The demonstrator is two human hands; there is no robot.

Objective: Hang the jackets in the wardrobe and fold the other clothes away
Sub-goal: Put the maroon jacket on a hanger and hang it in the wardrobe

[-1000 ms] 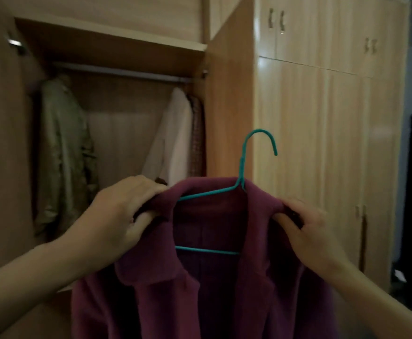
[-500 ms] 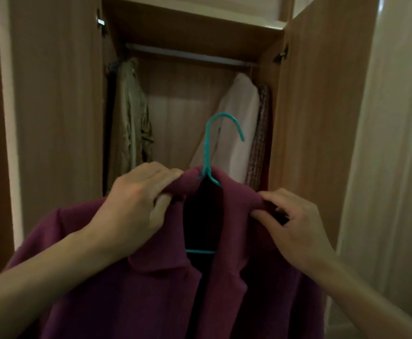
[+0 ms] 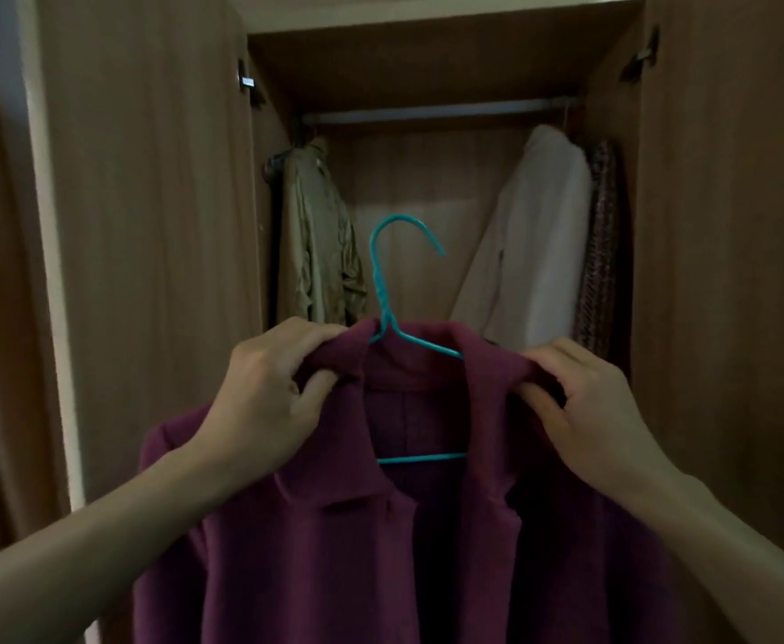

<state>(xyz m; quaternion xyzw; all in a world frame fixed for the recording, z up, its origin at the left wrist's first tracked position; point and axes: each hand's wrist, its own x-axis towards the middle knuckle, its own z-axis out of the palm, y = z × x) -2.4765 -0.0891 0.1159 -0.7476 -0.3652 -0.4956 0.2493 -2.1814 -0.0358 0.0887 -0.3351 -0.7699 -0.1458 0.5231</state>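
Observation:
A maroon jacket (image 3: 334, 560) hangs on a teal wire hanger (image 3: 383, 290) that I hold up in front of the open wardrobe. My left hand (image 3: 264, 392) grips the jacket's left shoulder by the collar. My right hand (image 3: 585, 406) grips its right shoulder. The hanger's hook stands upright, below the metal rail (image 3: 436, 111) and between the clothes hung there. The jacket's lower part runs out of view.
On the rail hang an olive jacket (image 3: 320, 244) at the left, and a cream coat (image 3: 534, 244) and a patterned garment (image 3: 601, 244) at the right, with a gap between them. Open wardrobe doors (image 3: 148, 225) flank the opening on both sides.
The view has swung from the shut doors on the right to face the open wardrobe squarely and come closer. The jacket, still in both hands, now sits centred before the gap on the rail.

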